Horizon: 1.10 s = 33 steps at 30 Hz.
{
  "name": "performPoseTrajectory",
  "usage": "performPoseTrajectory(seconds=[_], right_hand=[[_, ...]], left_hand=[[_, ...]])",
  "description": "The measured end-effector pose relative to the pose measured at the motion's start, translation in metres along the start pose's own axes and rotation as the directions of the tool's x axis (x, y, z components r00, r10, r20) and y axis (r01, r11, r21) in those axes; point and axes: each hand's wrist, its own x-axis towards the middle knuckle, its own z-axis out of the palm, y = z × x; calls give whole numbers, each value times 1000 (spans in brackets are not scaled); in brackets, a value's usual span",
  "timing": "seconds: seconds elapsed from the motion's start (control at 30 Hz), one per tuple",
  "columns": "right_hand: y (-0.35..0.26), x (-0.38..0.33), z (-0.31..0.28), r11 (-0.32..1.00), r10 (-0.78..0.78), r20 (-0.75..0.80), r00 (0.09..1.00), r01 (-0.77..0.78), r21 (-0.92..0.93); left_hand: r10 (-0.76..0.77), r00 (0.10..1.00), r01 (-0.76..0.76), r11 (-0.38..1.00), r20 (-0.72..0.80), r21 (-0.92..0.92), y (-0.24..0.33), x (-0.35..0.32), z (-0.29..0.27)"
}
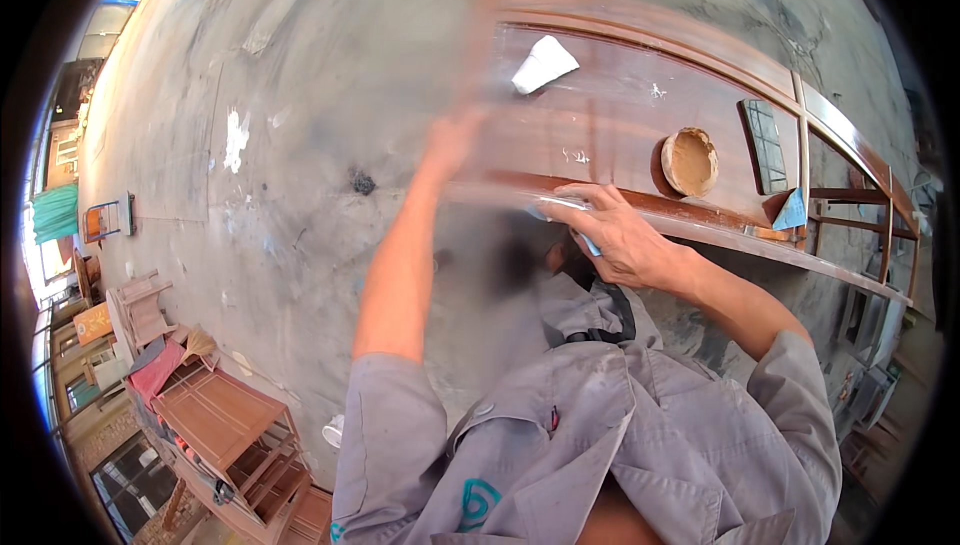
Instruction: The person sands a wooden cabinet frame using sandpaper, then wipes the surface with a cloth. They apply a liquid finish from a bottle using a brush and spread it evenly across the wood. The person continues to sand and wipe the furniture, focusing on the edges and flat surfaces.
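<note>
on the brown wooden panel [620,110] lie a folded white paper [544,64], a round bowl of tan paste [690,161], a dark phone [767,145] and a small blue piece [790,212]. the right hand [625,235] rests on the near rail, fingers curled around a thin pale blue tool [585,242] pressed to the wood. the left hand [455,140] is at the panel's left edge, too blurred to tell its grip.
</note>
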Motion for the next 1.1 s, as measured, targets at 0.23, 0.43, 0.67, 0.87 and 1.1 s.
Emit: performPoseTrajectory(seconds=[0.23,0.43,0.67,0.87,1.1], right_hand=[[22,15,14,996,-14,89,996,21,-87],[24,36,29,999,-24,82,996,27,-40],[15,57,41,999,46,43,998,-45,-16],[5,91,66,997,23,-10,1000,-22,80],[9,95,73,993,-35,-113,993,48,107]], left_hand=[[12,1000,-11,999,23,-42,7,-3,8],[-23,999,27,994,35,-102,-13,9,0],[-9,994,33,975,108,-220,-15,8,0],[-50,984,90,967,169,-239,-15,11,3],[-43,981,81,977,190,-197,-10,11,4]])
